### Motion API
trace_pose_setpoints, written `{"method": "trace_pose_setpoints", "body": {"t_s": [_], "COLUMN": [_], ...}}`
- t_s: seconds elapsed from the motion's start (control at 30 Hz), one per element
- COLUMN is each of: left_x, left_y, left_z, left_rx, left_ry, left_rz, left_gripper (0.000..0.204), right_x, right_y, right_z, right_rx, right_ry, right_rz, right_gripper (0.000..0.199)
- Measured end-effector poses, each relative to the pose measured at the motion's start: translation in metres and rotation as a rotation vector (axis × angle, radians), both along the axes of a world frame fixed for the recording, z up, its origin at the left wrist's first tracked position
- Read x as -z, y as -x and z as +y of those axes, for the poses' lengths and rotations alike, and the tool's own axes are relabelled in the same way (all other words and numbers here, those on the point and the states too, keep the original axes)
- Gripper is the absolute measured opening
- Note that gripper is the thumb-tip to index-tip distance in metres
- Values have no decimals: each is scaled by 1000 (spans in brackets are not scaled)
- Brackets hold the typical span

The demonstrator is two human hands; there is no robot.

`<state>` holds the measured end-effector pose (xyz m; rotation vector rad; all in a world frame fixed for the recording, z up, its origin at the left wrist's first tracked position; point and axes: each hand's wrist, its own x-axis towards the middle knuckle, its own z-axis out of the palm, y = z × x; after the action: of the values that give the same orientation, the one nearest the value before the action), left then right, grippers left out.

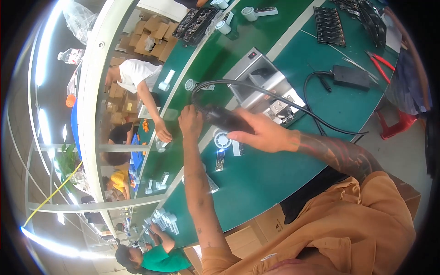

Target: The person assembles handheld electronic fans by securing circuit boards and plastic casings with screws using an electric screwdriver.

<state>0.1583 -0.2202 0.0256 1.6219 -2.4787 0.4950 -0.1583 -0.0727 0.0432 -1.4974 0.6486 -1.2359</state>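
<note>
My right hand (263,134) is shut around the body of a black corded power tool (227,119), held over the green table (275,174). Its thick black cable (275,94) loops back across the table to the right. My left hand (190,120) is closed at the tool's front end, and the tip is hidden behind its fingers. Just under both hands lies a small white round part (222,140) with a dark strip (220,160) beside it.
A grey metal box unit (256,73) stands behind my hands. A black adapter (350,75), red-handled pliers (380,62) and black trays (330,25) lie further back. White rolls (250,13) dot the table. Other people (137,75) work across it. A red stool (396,124) stands at right.
</note>
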Motion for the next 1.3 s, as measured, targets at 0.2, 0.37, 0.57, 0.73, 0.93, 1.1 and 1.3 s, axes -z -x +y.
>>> {"method": "trace_pose_setpoints", "body": {"t_s": [0.2,0.37,0.57,0.73,0.93,1.1,1.3], "left_x": [-8,-10,9,4,-40,-93,-120], "left_y": [60,71,72,60,55,76,120], "left_z": [-34,-64,-82,-75,-36,48,193], "left_rx": [32,-54,-166,-135,-54,142,68], "left_ry": [-115,-48,-111,-2,177,214,-22], "left_rz": [-29,-173,-304,-354,-478,-534,-675], "left_gripper": [39,42,18,18,7,10,7], "right_x": [3,4,-1,0,-1,3,-2], "right_y": [1,-1,2,-1,-3,4,1], "right_z": [-1,-3,-2,-2,-2,-3,-1], "right_rx": [4,10,-26,-53,-28,-20,4], "right_ry": [33,84,36,40,48,26,16], "right_rz": [-17,-8,23,-23,15,17,14], "right_gripper": [57,57,58,58,58,58,58]}}
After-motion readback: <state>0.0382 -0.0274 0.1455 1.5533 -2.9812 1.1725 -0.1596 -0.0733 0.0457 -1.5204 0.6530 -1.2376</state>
